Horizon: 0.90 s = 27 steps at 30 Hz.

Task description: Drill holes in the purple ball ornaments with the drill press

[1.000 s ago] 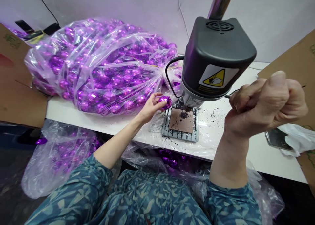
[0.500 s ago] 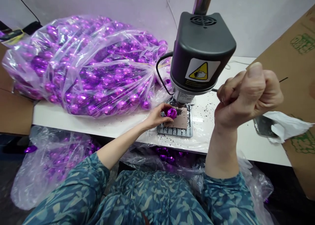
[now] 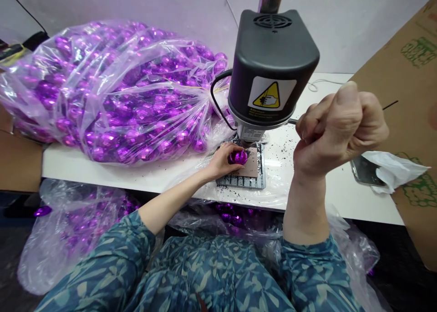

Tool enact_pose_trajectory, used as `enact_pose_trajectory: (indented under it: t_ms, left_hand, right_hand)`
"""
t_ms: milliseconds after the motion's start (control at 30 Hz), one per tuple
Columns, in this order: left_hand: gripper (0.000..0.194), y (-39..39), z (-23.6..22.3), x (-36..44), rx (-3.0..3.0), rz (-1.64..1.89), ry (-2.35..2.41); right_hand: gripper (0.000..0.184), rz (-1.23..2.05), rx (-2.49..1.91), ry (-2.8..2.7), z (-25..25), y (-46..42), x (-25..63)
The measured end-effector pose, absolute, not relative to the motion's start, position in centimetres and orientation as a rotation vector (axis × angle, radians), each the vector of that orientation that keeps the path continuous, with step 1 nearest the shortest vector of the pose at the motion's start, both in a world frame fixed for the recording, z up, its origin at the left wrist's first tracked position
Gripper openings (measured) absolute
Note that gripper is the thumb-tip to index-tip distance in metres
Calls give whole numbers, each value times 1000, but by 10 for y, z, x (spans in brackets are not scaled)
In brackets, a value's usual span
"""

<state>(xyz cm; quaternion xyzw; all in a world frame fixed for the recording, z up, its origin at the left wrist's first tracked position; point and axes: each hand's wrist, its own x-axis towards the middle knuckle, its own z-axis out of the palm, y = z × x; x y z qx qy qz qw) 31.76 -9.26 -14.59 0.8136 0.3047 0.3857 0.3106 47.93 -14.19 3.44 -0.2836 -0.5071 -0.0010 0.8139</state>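
Between the thumb and fingers of my left hand (image 3: 221, 161) is a shiny purple faceted ball (image 3: 238, 157). The ball is over a square brown board (image 3: 251, 166) on the slotted metal base (image 3: 235, 182) of a bench drill press. Directly above hangs the black motor head (image 3: 273, 66) with its yellow warning label; the drill tip is hard to make out behind my fingers. At the machine's right side, my right hand (image 3: 341, 130) is closed in a fist around the feed lever (image 3: 292, 121), most of which the fingers hide.
A large clear bag of purple balls (image 3: 129, 93) fills the table's left side. Dark shavings (image 3: 280, 155) lie around the base. On the right are a phone (image 3: 365, 171), crumpled tissue (image 3: 399, 168) and a cardboard box (image 3: 406, 98). Another plastic bag (image 3: 71, 230) hangs below the front edge.
My left hand and the ball have shifted slightly under the drill head, with the fingers now more over the ball. My right hand stays on the lever. The whole view has moved slightly.
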Motion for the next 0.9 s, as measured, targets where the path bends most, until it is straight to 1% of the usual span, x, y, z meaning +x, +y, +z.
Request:
enact_pose_trajectory:
  t_ms: [167,300,400,700,900]
  left_hand:
    - [54,-100,-160,327,2032,1018,741]
    - [58,-106,-173,332,1834,1066,772]
    - [57,-107,-179,334,1797,1096,783]
    - [57,-106,-185,335,1769,1134,768]
    - [57,-107,-185,334,1758,1128,761]
  right_hand:
    - [49,2,-618,-1084,33,-141,481]
    - [50,12,-621,-1086,34,-143,481]
    - [49,3,-619,-1079,33,-144,479]
    - [54,-86,-598,-1105,17,-147,479]
    - [50,-116,-436,-1157,7,-143,483]
